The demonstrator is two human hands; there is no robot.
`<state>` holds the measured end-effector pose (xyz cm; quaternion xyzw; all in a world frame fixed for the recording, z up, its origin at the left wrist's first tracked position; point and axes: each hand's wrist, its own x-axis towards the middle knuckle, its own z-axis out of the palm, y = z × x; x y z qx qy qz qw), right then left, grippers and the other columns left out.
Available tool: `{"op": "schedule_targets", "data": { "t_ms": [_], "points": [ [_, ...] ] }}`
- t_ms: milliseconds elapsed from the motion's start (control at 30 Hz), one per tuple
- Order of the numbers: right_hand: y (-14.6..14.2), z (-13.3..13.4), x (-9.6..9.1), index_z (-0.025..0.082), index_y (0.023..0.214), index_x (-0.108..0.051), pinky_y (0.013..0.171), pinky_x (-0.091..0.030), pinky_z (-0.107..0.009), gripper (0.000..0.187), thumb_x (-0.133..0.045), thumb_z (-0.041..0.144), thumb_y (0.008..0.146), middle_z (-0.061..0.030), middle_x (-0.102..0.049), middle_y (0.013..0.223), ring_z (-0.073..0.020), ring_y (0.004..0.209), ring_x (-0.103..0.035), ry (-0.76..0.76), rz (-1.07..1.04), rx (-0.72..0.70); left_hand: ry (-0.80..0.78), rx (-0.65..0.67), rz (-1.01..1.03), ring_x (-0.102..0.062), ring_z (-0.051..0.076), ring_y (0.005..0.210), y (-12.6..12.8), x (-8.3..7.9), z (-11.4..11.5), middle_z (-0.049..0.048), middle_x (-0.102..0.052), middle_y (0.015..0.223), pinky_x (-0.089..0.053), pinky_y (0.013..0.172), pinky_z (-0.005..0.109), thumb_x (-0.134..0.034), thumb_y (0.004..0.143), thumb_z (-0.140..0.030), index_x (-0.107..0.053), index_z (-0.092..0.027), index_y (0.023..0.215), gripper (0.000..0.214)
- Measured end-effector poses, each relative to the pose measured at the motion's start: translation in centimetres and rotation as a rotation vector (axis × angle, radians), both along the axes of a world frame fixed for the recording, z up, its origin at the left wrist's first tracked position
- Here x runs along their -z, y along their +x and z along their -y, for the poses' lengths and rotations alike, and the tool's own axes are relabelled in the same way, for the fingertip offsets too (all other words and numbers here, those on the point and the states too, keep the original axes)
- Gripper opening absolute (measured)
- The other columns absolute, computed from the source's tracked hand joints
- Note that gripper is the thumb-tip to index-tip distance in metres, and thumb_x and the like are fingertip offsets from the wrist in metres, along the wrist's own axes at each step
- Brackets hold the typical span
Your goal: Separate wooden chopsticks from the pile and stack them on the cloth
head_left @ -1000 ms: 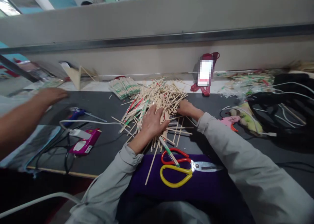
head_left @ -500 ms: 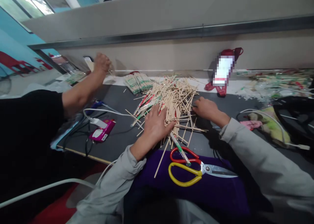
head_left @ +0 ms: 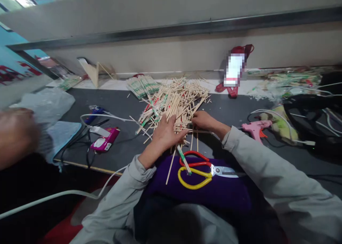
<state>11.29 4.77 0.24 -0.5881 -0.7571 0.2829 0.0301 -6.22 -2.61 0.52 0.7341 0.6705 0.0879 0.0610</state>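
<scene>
A heap of loose wooden chopsticks lies on the dark tabletop, some in clear wrappers with green and red print. My left hand rests on the heap's near left side, fingers stretched out and thumb spread. Against the heap's right edge is my right hand, its fingers curled in among the sticks; what they grip, if anything, is hidden. Scissors with one red and one yellow handle lie on a purple cloth in front. One wrapped pair of chopsticks crosses the handles.
Wrapped chopstick packs lie behind the heap. A magenta device with a white cable is at left, a pink glue gun at right. A lit phone leans at the back. A co-worker's blurred hand is far left.
My right hand has moved left against the chopsticks, whose right side is now tighter. My left hand stays on the heap. The co-worker's arm has drawn back from a wooden piece. The view has shifted.
</scene>
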Motion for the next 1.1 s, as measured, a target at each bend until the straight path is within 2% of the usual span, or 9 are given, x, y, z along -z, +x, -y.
{"op": "schedule_targets", "data": {
  "t_ms": [233,333,400,533,633,700,900,1000,1100],
  "points": [
    [0.9,0.6,-1.0,0.011,0.108,-0.071,0.076,-0.047,-0.029,0.033,-0.054,0.025,0.083,-0.0175,-0.070,0.110,-0.0258,0.097,-0.066,0.121,0.121,-0.048,0.024,0.051,-0.156,-0.034,0.037,0.139,-0.4,0.3,0.2,0.0186,-0.024,0.157,-0.042,0.105,0.046,-0.067,0.077,-0.051,-0.039,-0.021,0.143,0.078],
    [1.2,3.4,-2.4,0.014,0.099,-0.073,0.073,-0.046,-0.031,0.031,-0.048,0.027,0.087,-0.0162,-0.071,0.103,-0.0266,0.094,-0.067,0.206,0.175,-0.113,0.075,0.063,-0.165,-0.036,0.033,0.139,-0.8,0.7,0.1,0.0175,-0.029,0.155,-0.043,0.105,0.043,-0.059,0.084,-0.048,-0.040,-0.020,0.142,0.068],
    [0.5,6.1,-3.0,0.019,0.091,-0.074,0.067,-0.044,-0.028,0.033,-0.046,0.036,0.090,-0.0112,-0.073,0.091,-0.0230,0.083,-0.068,0.183,0.136,-0.281,0.094,0.064,-0.170,-0.037,0.032,0.138,-1.0,1.0,-0.1,0.0169,-0.031,0.154,-0.043,0.105,0.043,-0.056,0.086,-0.051,-0.039,-0.020,0.143,0.067],
    [-3.0,10.4,-2.2,0.014,0.090,-0.075,0.062,-0.044,-0.030,0.046,-0.045,0.050,0.088,-0.0150,-0.073,0.085,-0.0263,0.079,-0.068,0.161,0.127,-0.484,0.078,0.062,-0.189,-0.039,0.033,0.137,-1.1,1.2,-0.4,0.0176,-0.032,0.153,-0.045,0.102,0.042,-0.056,0.085,-0.053,-0.038,-0.021,0.144,0.070],
    [-4.6,10.8,-1.4,0.011,0.092,-0.073,0.059,-0.042,-0.030,0.036,-0.049,0.036,0.083,-0.0170,-0.072,0.087,-0.0272,0.079,-0.067,0.172,0.154,-0.432,0.067,0.060,-0.194,-0.044,0.032,0.133,-1.3,0.7,-1.0,0.0168,-0.037,0.150,-0.046,0.099,0.041,-0.054,0.086,-0.053,-0.039,-0.022,0.143,0.067],
    [-3.9,10.3,-1.6,0.012,0.084,-0.071,0.055,-0.038,-0.028,0.029,-0.051,0.032,0.077,-0.0126,-0.070,0.078,-0.0225,0.070,-0.063,0.039,0.082,-0.382,0.057,0.047,-0.190,-0.052,0.031,0.125,-1.5,0.0,-1.5,0.0153,-0.043,0.145,-0.049,0.093,0.041,-0.054,0.086,-0.053,-0.041,-0.023,0.141,0.064],
    [4.0,10.6,-5.1,0.017,0.065,-0.053,0.047,-0.027,-0.022,0.019,-0.055,0.032,0.075,0.0040,-0.043,0.057,-0.0085,0.052,-0.037,-0.502,-0.442,-0.294,0.024,0.076,-0.183,-0.061,0.030,0.108,-2.2,-1.1,-2.3,0.0109,-0.054,0.130,-0.053,0.078,0.039,-0.057,0.084,-0.052,-0.048,-0.024,0.133,0.058],
    [5.8,9.2,-5.7,0.018,0.068,-0.053,0.044,-0.022,-0.023,0.024,-0.056,0.040,0.077,0.0059,-0.040,0.054,-0.0078,0.047,-0.032,-0.453,-0.604,-0.069,0.059,0.064,-0.168,-0.058,0.029,0.114,-1.9,-0.8,-1.8,0.0119,-0.052,0.133,-0.053,0.080,0.038,-0.054,0.086,-0.049,-0.046,-0.023,0.135,0.057],
    [3.1,5.5,-5.0,0.018,0.067,-0.057,0.046,-0.023,-0.023,0.026,-0.056,0.041,0.080,0.0051,-0.042,0.054,-0.0080,0.048,-0.034,-0.184,-0.617,0.042,0.098,0.045,-0.160,-0.054,0.029,0.121,-1.3,-0.5,-0.9,0.0134,-0.048,0.140,-0.052,0.088,0.040,-0.052,0.088,-0.048,-0.043,-0.021,0.138,0.057]
  ]
}}
